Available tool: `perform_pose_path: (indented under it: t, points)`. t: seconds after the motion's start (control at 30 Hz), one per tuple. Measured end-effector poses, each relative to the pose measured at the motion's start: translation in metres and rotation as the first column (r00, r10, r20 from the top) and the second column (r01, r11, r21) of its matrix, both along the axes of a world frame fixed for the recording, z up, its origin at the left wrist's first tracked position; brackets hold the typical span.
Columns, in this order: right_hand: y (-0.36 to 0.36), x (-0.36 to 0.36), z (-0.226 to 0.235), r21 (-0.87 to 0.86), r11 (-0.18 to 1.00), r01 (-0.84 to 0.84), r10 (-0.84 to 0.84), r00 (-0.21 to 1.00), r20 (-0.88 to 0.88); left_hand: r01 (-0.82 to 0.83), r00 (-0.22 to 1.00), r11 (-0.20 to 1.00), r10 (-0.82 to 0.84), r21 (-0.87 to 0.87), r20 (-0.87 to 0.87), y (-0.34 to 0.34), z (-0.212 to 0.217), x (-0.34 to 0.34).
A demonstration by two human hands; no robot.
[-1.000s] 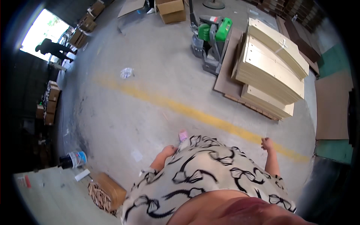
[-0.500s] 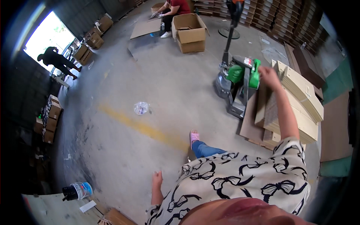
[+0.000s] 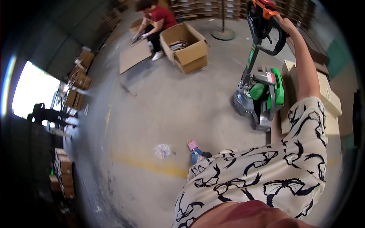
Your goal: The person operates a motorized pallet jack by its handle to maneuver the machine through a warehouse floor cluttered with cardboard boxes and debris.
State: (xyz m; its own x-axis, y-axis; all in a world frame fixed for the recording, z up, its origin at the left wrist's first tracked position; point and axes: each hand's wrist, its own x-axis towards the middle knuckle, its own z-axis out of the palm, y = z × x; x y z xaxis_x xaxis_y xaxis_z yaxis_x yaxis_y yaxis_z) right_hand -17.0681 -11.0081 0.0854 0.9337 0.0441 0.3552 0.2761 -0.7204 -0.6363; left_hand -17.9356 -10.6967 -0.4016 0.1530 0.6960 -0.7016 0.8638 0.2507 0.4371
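My right arm reaches far forward, and my right hand (image 3: pixel 288 26) is closed at the upper corner of the pallet truck handle (image 3: pixel 283 40), a black loop with orange parts. Its fingers are partly hidden behind the handle. Below it, a grey shaft leads down to the pallet truck's green and grey body (image 3: pixel 278 89), which stands on the floor. Beside the truck, cream-coloured boards (image 3: pixel 331 100) are stacked, partly covered by my arm. My left hand is out of view.
A person in a red top (image 3: pixel 164 19) sits by a large open carton (image 3: pixel 194 57) and a flat cardboard sheet (image 3: pixel 135 57). A clear plastic bag (image 3: pixel 162 151) lies near my foot. Another person (image 3: pixel 49 114) bends near the bright doorway. Cartons (image 3: pixel 66 173) line the left side.
My right hand has gone from above the boards to the pallet truck handle and closed there. My left hand has left the view. The view has turned, bringing the whole handle into sight.
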Motion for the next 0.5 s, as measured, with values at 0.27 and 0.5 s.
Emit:
perform_pose_path:
  t: [0.27, 0.5]
  points:
    - [-0.040, 0.030, 0.015, -0.370, 0.858, 0.357, -0.457, 0.859, -0.230, 0.403, 0.915, 0.878, -0.378, 0.258, -0.143, 0.304, 0.097, 0.194]
    - [0.037, 0.048, -0.040, -0.529, 0.736, 0.422, -0.466, 0.883, 0.057, 0.760, 0.460, 0.398, -0.888, 0.514, 0.007, 0.321, 0.303, 0.673]
